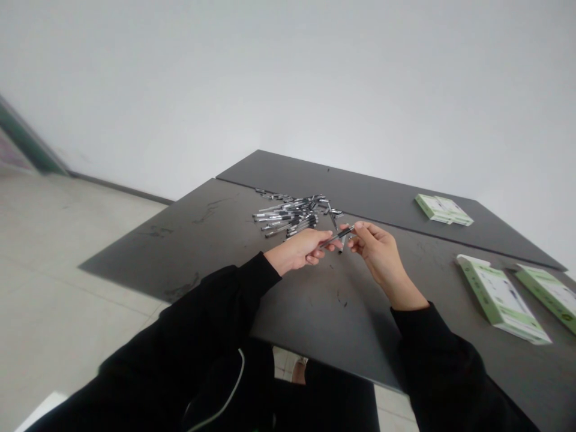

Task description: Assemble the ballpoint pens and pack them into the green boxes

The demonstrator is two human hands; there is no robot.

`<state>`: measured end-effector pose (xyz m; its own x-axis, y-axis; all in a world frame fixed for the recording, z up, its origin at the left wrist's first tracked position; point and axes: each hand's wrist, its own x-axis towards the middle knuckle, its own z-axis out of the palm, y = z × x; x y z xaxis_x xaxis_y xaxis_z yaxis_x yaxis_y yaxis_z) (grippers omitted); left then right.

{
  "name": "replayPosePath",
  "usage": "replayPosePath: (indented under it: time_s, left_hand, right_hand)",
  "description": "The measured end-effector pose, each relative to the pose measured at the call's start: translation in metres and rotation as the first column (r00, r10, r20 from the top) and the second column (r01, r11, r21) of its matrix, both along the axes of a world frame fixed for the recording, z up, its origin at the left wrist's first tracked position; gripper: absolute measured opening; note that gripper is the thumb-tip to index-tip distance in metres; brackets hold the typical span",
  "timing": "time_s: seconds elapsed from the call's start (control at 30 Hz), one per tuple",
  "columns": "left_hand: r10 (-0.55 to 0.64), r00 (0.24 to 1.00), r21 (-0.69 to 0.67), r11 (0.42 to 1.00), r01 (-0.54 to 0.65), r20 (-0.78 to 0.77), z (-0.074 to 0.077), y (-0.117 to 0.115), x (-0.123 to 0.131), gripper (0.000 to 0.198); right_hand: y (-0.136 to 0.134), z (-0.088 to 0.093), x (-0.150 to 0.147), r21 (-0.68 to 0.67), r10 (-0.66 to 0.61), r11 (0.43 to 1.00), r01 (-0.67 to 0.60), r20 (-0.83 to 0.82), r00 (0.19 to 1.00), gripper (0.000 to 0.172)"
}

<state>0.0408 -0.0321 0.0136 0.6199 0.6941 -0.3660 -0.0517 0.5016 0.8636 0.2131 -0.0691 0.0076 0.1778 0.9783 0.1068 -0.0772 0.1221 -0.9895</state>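
Observation:
My left hand [308,248] is closed around the body of a pen [338,236] with a black grip, above the near part of the table. At the pen's tip end, my right hand [373,249] pinches with thumb and fingers. Whether a small part sits in that pinch is too small to make out. Just beyond my hands lies a loose pile of pens [288,215], clear-bodied with dark grips. Small caps [330,210] are scattered at the pile's right side, and more small pieces [272,195] lie behind it.
Two dark tables [216,240] stand together, a seam between them. On the right lie green-and-white boxes: one [443,210] farther back, one [501,300] nearer, another [551,294] at the edge. A pale wall [288,84] rises behind. Dark scuffs [155,231] mark the table's left.

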Motion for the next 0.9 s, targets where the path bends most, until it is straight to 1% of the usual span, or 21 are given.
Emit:
replayPosePath:
  time_s: [0.1,0.13,0.2,0.23,0.3,0.33,0.37,0.43,0.5,0.57,0.63,0.7,0.8,0.9]
  left_hand:
    - [0.115,0.993,0.123,0.986,-0.111,-0.025,-0.003,-0.001,0.002,0.015]
    - [0.141,0.990,0.132,0.982,-0.137,-0.022,-0.002,-0.001,0.002,0.011]
    - [0.145,0.989,0.084,0.986,-0.143,-0.017,0.001,-0.001,0.001,0.015]
    - [0.114,0.993,0.032,0.993,-0.113,-0.014,0.003,-0.001,0.000,0.021]
    - [0.008,1.000,-0.083,0.996,-0.007,0.013,0.006,0.000,-0.002,0.038]
    - [-0.043,0.999,-0.122,0.991,0.046,0.030,0.006,0.001,-0.003,0.043]
    - [-0.079,0.996,-0.135,0.987,0.085,0.046,0.005,0.002,-0.004,0.043]
    - [-0.089,0.994,-0.080,0.992,0.094,0.062,0.002,0.003,-0.003,0.033]
    - [-0.051,0.997,0.041,0.998,0.049,0.066,-0.003,0.003,-0.002,0.024]
    - [0.000,0.997,0.172,0.985,-0.012,0.073,-0.007,0.003,-0.001,0.022]
    - [0.035,0.997,0.258,0.965,-0.053,0.071,-0.008,0.002,0.000,0.021]
    - [0.057,0.996,0.293,0.953,-0.076,0.074,-0.007,0.001,0.000,0.014]
    - [0.064,0.994,0.296,0.951,-0.089,0.092,-0.005,0.000,-0.001,0.005]
    - [0.062,0.993,0.300,0.950,-0.090,0.100,-0.007,0.000,-0.001,0.009]
  right_hand:
    - [0.000,0.000,0.000,0.008,-0.002,1.000,0.002,-0.005,1.000,0.029]
    - [0.000,-0.001,0.000,0.016,-0.006,1.000,0.006,-0.006,1.000,0.029]
    - [0.000,-0.002,-0.001,0.029,-0.012,0.999,0.012,-0.005,1.000,0.029]
    - [0.000,-0.003,-0.001,0.032,-0.013,0.999,0.013,-0.005,1.000,0.030]
    - [0.000,-0.003,-0.001,0.034,-0.018,0.999,0.018,-0.014,1.000,0.030]
    - [0.000,-0.003,-0.001,0.034,-0.016,0.999,0.016,-0.017,1.000,0.030]
    - [0.000,-0.002,-0.001,0.033,-0.008,0.999,0.009,-0.019,1.000,0.030]
    - [-0.001,0.000,-0.002,0.031,0.017,0.999,-0.017,-0.024,1.000,0.029]
    - [-0.002,0.003,-0.002,0.025,0.045,0.999,-0.044,-0.034,0.998,0.028]
    - [-0.003,0.006,-0.002,0.024,0.055,0.998,-0.054,-0.047,0.997,0.027]
    - [-0.004,0.009,-0.001,0.035,0.053,0.998,-0.052,-0.049,0.997,0.028]
    - [-0.005,0.012,0.000,0.049,0.051,0.998,-0.049,-0.037,0.998,0.029]
    - [-0.007,0.016,0.000,0.054,0.063,0.997,-0.061,-0.025,0.998,0.028]
    - [-0.008,0.016,0.000,0.059,0.071,0.996,-0.070,-0.002,0.997,0.027]
